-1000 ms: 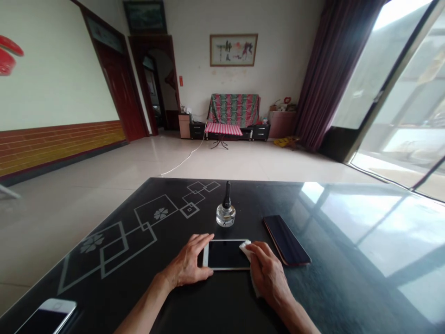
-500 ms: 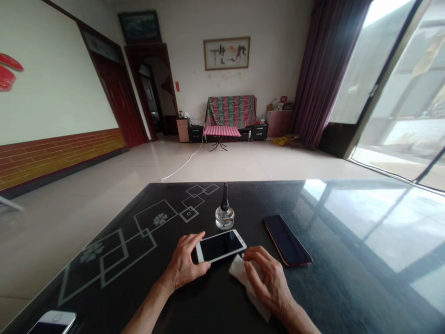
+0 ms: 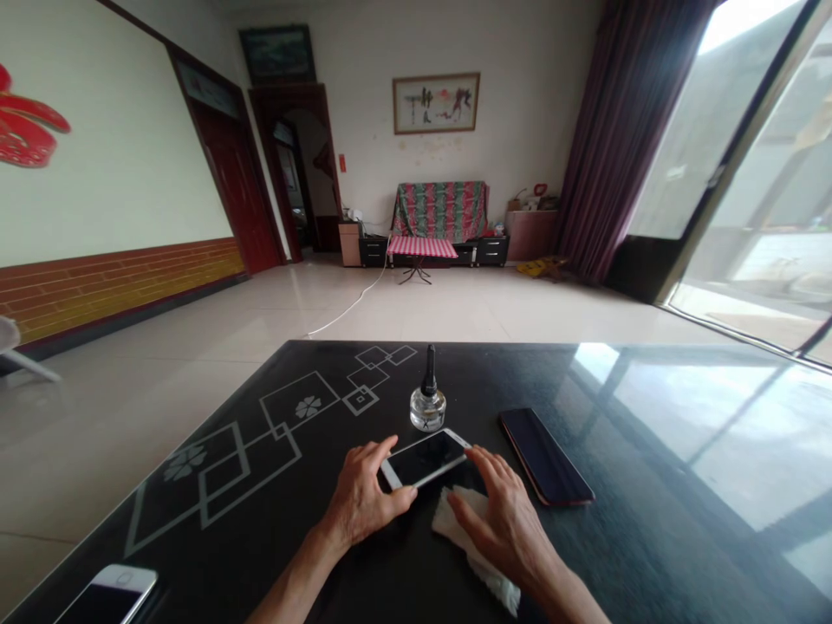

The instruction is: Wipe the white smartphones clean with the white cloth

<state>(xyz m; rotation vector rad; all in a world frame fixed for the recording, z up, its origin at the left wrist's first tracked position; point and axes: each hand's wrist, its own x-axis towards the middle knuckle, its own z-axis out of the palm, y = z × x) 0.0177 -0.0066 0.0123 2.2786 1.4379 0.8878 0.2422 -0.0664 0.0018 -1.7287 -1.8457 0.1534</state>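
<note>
Gripping the left end of a white phone (image 3: 425, 459), the left hand (image 3: 364, 490) is seen in the head view with its thumb set at the near corner and its fingers curled at the far one. The phone is held in front of the person, near the middle of a black table (image 3: 260, 546), with its dark screen faced upward and its right end angled away; whether it is raised off the surface cannot be told. The right hand (image 3: 507, 511) is spread, its fingertips brought to the right end of the phone and its thumb kept well apart from them. Whether the phone is pressed by these fingertips cannot be made out.

Under the right hand a crumpled white cloth (image 3: 450, 522) is spread on the table, partly covered by the thumb and palm. Just beyond the phone a clear glass bottle (image 3: 428, 409) with a black top is stood upright. To the right of the right hand a dark phone (image 3: 544, 457) is laid flat and slanted. At the lower left a second white phone (image 3: 110, 596) is cut off by the picture's edge. Pale squares and flowers are patterned across the tabletop's left side.
</note>
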